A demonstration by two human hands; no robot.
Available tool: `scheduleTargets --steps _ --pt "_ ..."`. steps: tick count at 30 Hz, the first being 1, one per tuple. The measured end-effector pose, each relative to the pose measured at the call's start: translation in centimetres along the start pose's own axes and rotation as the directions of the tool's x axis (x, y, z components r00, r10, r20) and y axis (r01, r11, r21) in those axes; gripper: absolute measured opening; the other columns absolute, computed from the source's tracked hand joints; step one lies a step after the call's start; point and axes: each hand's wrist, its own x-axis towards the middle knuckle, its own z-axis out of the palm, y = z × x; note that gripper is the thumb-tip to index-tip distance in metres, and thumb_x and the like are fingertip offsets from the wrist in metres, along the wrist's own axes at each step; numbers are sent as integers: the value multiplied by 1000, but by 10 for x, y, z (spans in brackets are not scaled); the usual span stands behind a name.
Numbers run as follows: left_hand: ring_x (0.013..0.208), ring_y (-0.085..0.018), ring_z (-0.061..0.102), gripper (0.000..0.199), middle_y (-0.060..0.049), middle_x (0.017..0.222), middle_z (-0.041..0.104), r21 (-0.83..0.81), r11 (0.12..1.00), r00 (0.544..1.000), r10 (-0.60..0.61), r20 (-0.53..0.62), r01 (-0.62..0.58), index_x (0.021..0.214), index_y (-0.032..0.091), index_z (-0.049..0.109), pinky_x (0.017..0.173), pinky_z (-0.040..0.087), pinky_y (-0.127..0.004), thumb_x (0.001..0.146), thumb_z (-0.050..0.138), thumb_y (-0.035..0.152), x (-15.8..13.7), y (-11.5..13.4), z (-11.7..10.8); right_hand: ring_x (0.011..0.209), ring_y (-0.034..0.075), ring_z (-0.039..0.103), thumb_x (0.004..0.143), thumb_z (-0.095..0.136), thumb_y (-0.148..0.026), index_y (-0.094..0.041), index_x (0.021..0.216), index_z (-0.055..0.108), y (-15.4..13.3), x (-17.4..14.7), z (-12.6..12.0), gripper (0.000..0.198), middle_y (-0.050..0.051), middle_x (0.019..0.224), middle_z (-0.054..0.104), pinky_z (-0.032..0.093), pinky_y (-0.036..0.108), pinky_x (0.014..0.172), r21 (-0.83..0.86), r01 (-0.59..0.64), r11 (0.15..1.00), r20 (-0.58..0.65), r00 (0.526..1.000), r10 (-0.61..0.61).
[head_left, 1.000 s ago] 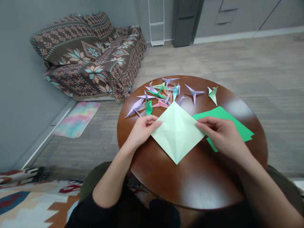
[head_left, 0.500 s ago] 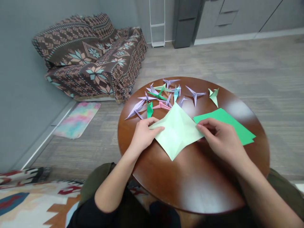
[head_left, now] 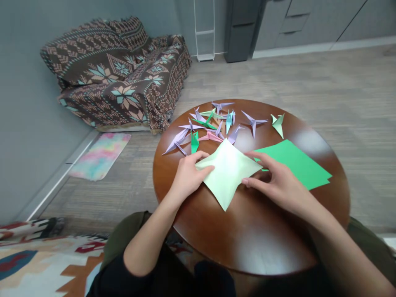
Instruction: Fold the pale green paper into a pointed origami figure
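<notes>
A square of pale green origami paper [head_left: 227, 173], turned with one corner toward me, shows creases and slightly bowed edges. My left hand [head_left: 192, 171] pinches its left corner, thumb on top and fingers beneath. At the right corner, my right hand [head_left: 272, 175] has thumb and forefinger spread along the two edges, with the paper's tip between them. Beyond the paper lie several folded paper cranes, among them a pink one [head_left: 211, 136], a green one [head_left: 194, 142] and a lilac one [head_left: 254, 122]. Beside my right hand lie flat green sheets [head_left: 295, 163].
Everything rests on a round brown wooden table [head_left: 247, 235]. A pale green crane [head_left: 277, 124] sits near the far right edge. Past the table are a sofa [head_left: 123, 82] under a patterned cover, a pastel mat [head_left: 100, 156] and a dark cabinet [head_left: 243, 33].
My right hand has shifted from pinching the right corner to spanning its two edges, thumb and forefinger wider apart. The paper's right side has moved slightly inward. My left hand keeps its hold.
</notes>
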Motion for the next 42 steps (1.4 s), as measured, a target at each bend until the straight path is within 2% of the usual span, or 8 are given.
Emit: scheduleTargets --steps 9,15,20,24,28,34,39,42 --pt "104 -23 71 31 -2 113 78 -70 991 990 117 83 -112 111 19 73 97 50 -32 80 76 20 -2 0 3 114 34 75 92 75 -36 -21 113 73 11 3 5 26 15 143 66 61 47 96 -373 298 879 -67 936 -346" --pt "99 -22 71 22 -2 105 78 -59 992 989 118 84 -114 103 20 75 95 49 -33 80 77 19 -3 3 3 115 31 75 95 73 -29 -20 108 72 9 1 9 15 14 131 75 61 44 98 -371 417 830 -52 883 -466" --pt "95 -23 71 43 -6 110 75 -434 899 990 -3 138 63 112 19 72 82 55 -31 75 87 34 -4 8 2 107 27 78 96 70 -20 -22 98 71 4 0 10 3 10 118 79 64 40 92 -306 462 832 -96 855 -510" --pt "104 -26 73 73 -9 121 74 -642 758 993 -71 92 114 137 23 58 85 59 -34 73 90 34 -4 5 5 99 27 79 94 72 -24 -22 95 72 6 1 10 2 11 116 80 66 37 75 -326 405 854 -212 849 -483" --pt "96 -27 76 101 -8 114 76 -518 854 998 -66 -7 53 158 28 38 83 62 -38 71 90 28 -3 3 8 94 30 80 93 72 -31 -23 103 74 11 4 9 13 13 124 78 67 43 78 -319 271 908 -241 904 -354" --pt "118 -29 70 37 -9 127 76 -235 970 995 79 68 -61 117 21 78 106 52 -40 80 80 25 0 3 9 84 27 81 93 71 -33 -23 112 70 14 10 8 22 9 109 81 67 42 78 -156 176 972 -238 948 -210" --pt "99 -25 73 50 -9 124 76 -280 958 995 -41 88 64 128 19 72 84 58 -33 79 80 25 -2 -3 7 95 26 78 85 82 -41 -25 134 59 15 11 10 57 9 116 76 64 41 85 54 113 992 -169 980 -102" --pt "90 -20 72 54 -9 121 75 -385 915 989 -79 122 121 128 18 68 76 57 -28 77 83 29 -4 -4 7 95 25 76 83 83 -41 -24 129 63 11 10 11 53 9 115 73 62 39 84 132 81 988 -91 993 -70"
